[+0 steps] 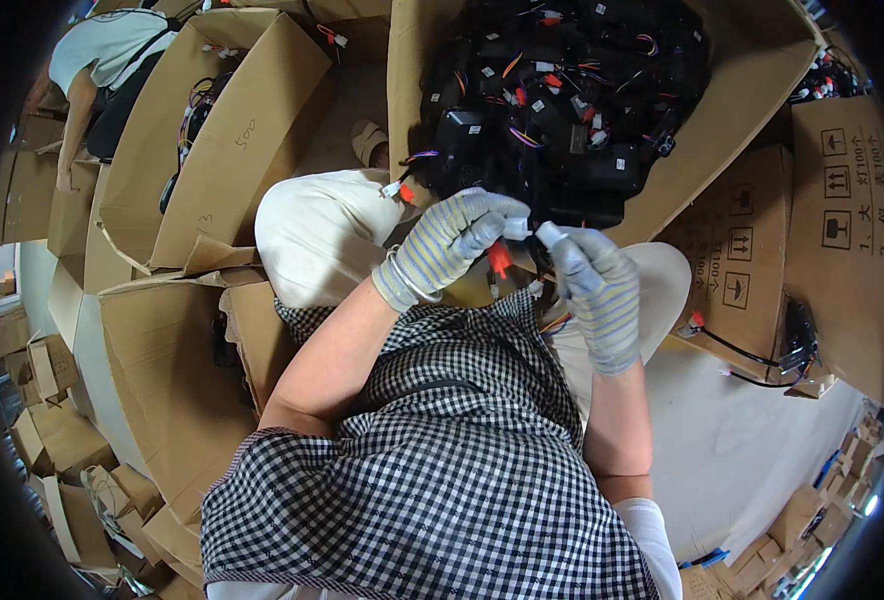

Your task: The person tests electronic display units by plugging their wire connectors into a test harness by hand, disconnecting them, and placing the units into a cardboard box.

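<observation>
Cloth gloves point(440, 250), smooth plastic connectors point(551, 235)

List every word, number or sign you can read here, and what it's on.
Right-hand brown carton: printed text, not copied; boxed symbols, one showing paired arrows.
Carton beside it: boxed symbols, paired arrows included.
Open carton at left: handwritten numbers, not copied.
White labels on black units: too small to read.

Beyond one checked apron point(442, 470) are two gloved hands point(447, 245), two held white connectors point(517, 228) and one carton point(752, 70) of black units point(462, 138), with two large open cartons point(262, 120) and one co-worker point(112, 50) to the apron's left.
</observation>
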`<state>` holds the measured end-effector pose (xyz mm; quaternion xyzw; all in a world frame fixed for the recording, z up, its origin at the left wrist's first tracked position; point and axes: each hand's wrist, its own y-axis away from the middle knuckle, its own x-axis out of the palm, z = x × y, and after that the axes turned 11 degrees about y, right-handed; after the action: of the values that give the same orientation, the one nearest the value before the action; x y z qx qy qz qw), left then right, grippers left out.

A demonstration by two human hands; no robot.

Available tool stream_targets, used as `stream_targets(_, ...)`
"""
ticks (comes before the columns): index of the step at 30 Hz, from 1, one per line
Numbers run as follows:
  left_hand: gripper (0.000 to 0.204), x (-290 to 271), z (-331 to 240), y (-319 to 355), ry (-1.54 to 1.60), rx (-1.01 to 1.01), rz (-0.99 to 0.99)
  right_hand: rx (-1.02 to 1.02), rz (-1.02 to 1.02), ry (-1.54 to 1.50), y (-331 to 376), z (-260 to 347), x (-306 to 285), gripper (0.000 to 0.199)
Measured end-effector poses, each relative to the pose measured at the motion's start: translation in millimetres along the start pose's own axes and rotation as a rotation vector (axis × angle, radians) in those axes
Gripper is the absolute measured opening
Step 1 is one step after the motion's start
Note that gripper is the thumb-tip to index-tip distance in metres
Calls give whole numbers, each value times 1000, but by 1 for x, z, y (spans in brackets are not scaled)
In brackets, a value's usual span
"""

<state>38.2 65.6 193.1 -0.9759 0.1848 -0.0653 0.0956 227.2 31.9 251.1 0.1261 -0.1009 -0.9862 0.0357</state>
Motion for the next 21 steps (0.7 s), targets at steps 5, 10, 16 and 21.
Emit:
stream_targets(5, 30, -6, 13, 28, 45, -151, 27, -305, 164, 557, -7, -29, 8, 30)
stream_targets(10, 28, -13, 16, 55, -246, -115, 18, 65, 565, -23, -8, -68, 23, 31)
stream_targets(16, 25, -18, 20, 71, -583, -92, -14, -9, 573, 187, -5, -95, 56, 31)
stream_targets(21, 27, -15, 23, 82, -597, -165, 27, -34, 574, 79, -6, -109, 64, 30)
